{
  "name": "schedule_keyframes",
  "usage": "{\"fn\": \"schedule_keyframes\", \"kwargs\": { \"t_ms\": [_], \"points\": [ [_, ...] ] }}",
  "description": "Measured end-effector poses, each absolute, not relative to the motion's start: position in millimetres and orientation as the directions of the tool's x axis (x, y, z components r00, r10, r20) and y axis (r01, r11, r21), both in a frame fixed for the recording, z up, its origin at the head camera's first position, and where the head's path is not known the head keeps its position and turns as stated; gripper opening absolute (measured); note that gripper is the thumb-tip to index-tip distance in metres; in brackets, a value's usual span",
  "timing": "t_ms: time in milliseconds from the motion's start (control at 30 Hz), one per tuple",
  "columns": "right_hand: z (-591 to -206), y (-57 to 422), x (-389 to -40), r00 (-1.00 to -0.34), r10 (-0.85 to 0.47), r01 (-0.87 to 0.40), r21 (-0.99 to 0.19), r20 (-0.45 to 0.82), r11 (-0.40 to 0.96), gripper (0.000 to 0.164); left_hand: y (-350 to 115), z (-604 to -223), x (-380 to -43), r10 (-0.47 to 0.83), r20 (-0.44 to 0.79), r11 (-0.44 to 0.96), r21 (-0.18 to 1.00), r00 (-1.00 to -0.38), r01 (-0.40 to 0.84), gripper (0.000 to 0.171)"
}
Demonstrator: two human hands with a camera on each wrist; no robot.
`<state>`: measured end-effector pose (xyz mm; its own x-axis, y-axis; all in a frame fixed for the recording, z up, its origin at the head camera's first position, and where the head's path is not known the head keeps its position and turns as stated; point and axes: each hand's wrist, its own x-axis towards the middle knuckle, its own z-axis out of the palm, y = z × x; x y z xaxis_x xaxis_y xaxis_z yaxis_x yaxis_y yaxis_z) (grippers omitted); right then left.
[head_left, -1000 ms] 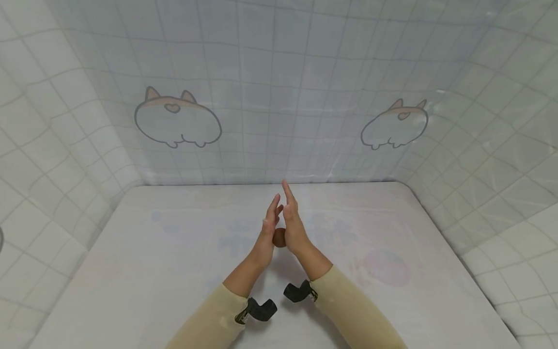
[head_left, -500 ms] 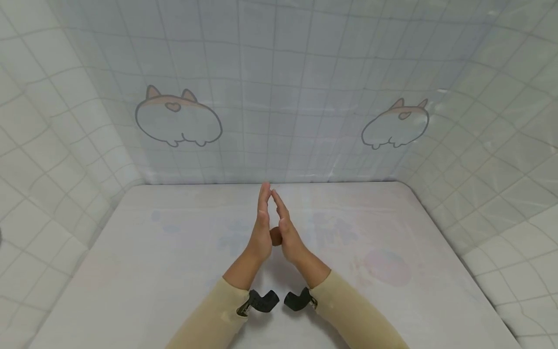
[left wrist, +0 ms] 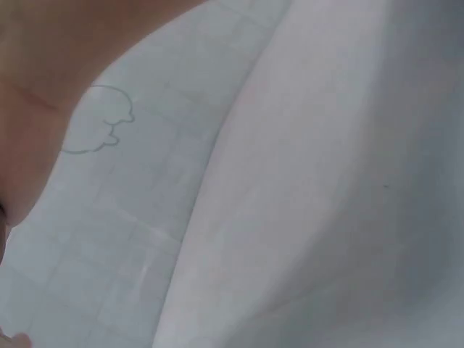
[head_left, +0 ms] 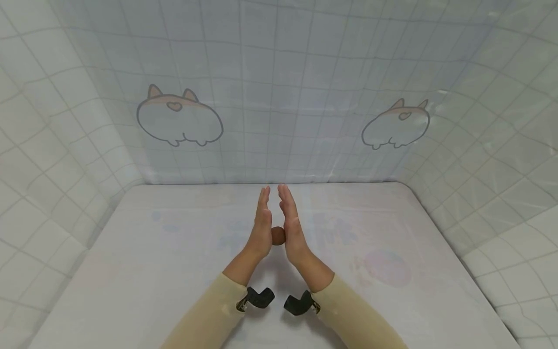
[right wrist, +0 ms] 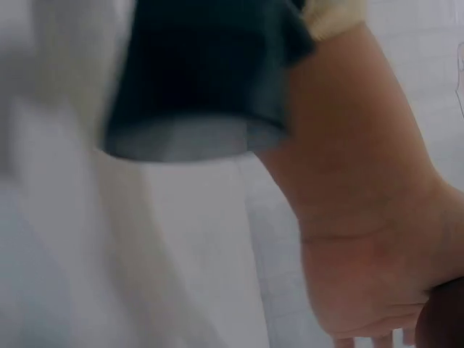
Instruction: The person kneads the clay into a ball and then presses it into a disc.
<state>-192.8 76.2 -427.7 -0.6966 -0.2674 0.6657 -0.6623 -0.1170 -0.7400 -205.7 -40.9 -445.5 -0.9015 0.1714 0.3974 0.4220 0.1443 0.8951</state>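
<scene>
A small brown ball [head_left: 278, 236] is held between the two palms at the middle of the head view. My left hand [head_left: 262, 228] touches it from the left with straight fingers pointing away. From the right, my right hand [head_left: 293, 228] presses on it, its fingers likewise straight. Between the fingertips there is a narrow gap. The right wrist view shows the right palm [right wrist: 362, 279] with part of the brown ball [right wrist: 444, 319] at the lower right corner. In the left wrist view only the wrist and part of the left hand [left wrist: 29, 145] show; the ball is hidden there.
Below the hands lies a white table [head_left: 152, 271] with faint coloured prints. A grid-patterned curtain [head_left: 279, 97] with cartoon animals stands behind it and along both sides. Black wrist cameras [head_left: 260, 297] are strapped to both cream sleeves.
The hands slide against each other with the ball between them. Half a second ago the left hand was further forward and the fingertips met; now they stand apart and the right hand reaches slightly further.
</scene>
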Motion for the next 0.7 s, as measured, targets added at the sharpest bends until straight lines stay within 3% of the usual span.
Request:
{"fn": "schedule_keyframes", "kwargs": {
  "t_ms": [233,433,533,700],
  "points": [
    [-423.8,77.7,-200.0,-0.79,-0.234,-0.581,-0.814,0.567,-0.014,0.087,-38.2,-455.8,-193.9,0.252,0.39,0.257,0.855,-0.886,0.45,0.09],
    [-427.6,74.6,-207.1,-0.844,-0.27,-0.481,-0.876,0.464,0.0,0.091,-40.3,-457.5,-181.3,0.312,0.35,0.065,0.92,-0.883,0.387,0.084],
    [-431.7,74.3,-210.1,-0.856,-0.31,-0.438,-0.899,0.415,0.005,0.095,-41.1,-455.1,-178.3,0.318,0.392,-0.046,0.916,-0.863,0.398,0.082],
    [-438.6,73.8,-211.6,-0.842,-0.395,-0.41,-0.912,0.366,0.03,0.098,-41.3,-448.7,-180.1,0.278,0.449,-0.112,0.893,-0.849,0.436,0.088]
  ]
}}
